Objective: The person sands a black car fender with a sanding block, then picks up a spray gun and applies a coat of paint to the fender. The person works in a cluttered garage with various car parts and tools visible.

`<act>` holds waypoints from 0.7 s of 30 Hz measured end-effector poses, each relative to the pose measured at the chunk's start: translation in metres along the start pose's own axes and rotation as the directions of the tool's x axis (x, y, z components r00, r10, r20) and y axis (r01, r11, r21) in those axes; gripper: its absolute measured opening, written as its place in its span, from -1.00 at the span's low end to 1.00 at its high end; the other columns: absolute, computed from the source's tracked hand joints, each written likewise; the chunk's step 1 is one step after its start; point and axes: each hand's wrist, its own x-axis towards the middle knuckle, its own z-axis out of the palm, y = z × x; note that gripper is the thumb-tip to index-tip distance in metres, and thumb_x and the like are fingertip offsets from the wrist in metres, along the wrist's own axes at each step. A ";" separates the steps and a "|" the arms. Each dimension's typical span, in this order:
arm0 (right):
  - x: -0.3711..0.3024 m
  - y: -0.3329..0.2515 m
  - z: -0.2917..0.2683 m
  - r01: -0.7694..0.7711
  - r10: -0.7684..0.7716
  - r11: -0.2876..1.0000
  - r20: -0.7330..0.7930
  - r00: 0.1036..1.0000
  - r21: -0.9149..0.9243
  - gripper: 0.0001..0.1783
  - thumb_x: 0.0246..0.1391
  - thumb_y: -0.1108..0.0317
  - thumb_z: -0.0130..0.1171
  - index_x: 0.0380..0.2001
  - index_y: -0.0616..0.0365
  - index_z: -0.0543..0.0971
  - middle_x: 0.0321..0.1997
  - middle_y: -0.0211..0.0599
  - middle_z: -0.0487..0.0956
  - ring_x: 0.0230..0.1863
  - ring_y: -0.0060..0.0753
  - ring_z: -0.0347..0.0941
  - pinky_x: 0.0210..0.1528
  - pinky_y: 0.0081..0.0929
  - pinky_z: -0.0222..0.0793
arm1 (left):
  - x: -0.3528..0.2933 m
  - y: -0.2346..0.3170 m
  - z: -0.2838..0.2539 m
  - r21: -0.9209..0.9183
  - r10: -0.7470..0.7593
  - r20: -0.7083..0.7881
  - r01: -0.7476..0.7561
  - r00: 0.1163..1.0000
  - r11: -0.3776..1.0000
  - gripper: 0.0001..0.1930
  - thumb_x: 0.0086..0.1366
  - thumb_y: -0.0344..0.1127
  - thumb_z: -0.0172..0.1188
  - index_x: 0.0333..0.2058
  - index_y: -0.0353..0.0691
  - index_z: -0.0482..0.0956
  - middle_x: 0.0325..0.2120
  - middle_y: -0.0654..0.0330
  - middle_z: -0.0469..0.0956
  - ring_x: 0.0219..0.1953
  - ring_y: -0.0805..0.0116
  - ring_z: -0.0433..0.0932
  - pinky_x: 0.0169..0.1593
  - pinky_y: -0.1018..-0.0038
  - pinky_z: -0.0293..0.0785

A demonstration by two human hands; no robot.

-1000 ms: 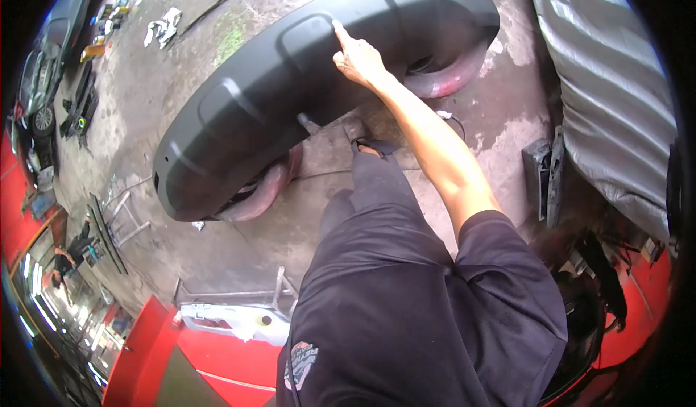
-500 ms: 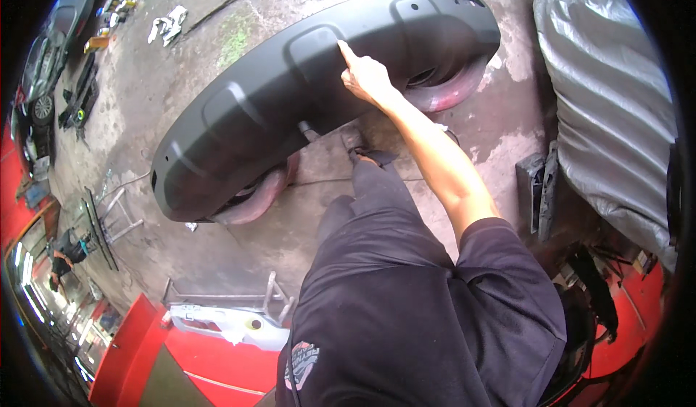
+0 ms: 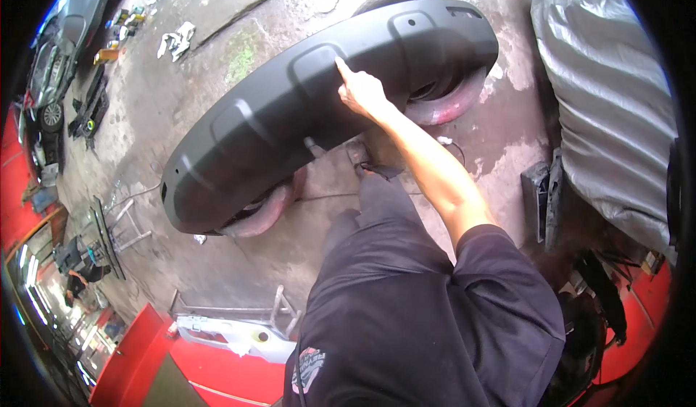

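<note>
A long dark grey car bumper [image 3: 290, 124] lies curved across two pinkish tyres [image 3: 453, 102] on the concrete floor. My right hand [image 3: 360, 92] rests on its upper surface near the middle, index finger stretched out and pressing on the panel, other fingers curled. It holds nothing. My right arm reaches out from a dark sleeve. My left hand is out of sight. My dark-clad legs stand just behind the bumper.
A grey-covered car [image 3: 609, 110] stands at the right. A dark car [image 3: 61, 37] and scattered parts lie at the upper left. A metal stand [image 3: 116, 222] sits left, a red car body [image 3: 188, 363] and a white panel [image 3: 232, 334] below. Black parts [image 3: 540, 193] lean at the right.
The view has shifted slightly; my right hand has slid a little along the bumper's surface, still pressing with the index finger.
</note>
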 end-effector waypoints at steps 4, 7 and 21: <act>-0.003 0.012 0.001 -0.040 0.039 0.999 -0.061 0.997 -0.018 -0.21 0.21 0.22 0.15 0.50 0.01 0.24 -0.35 0.18 0.68 -0.32 0.23 0.67 -0.18 0.11 0.60 | 0.004 0.001 0.003 0.007 0.004 0.017 -0.004 1.000 1.000 -0.21 0.56 0.25 -0.05 0.50 -0.24 0.21 0.56 -0.10 0.06 0.60 0.11 -0.01 0.59 0.26 -0.07; 0.001 0.010 -0.004 -0.060 0.060 0.998 -0.077 0.995 -0.003 -0.22 0.22 0.23 0.14 0.49 0.01 0.24 -0.34 0.18 0.67 -0.30 0.23 0.67 -0.16 0.12 0.59 | 0.002 -0.001 0.006 -0.005 0.012 0.008 -0.012 1.000 1.000 -0.21 0.56 0.25 -0.05 0.50 -0.24 0.21 0.56 -0.09 0.06 0.60 0.11 -0.02 0.59 0.26 -0.08; -0.082 0.010 0.020 0.232 -0.250 0.950 0.066 0.966 0.211 -0.61 0.29 0.30 0.13 0.13 0.15 0.60 -0.06 0.15 0.71 -0.04 0.27 0.65 0.08 0.03 0.53 | 0.028 -0.026 0.061 -0.207 0.438 -0.032 -0.434 0.899 0.877 -0.20 0.56 0.26 -0.06 0.50 -0.24 0.22 0.57 -0.09 0.04 0.61 0.12 -0.04 0.60 0.25 -0.10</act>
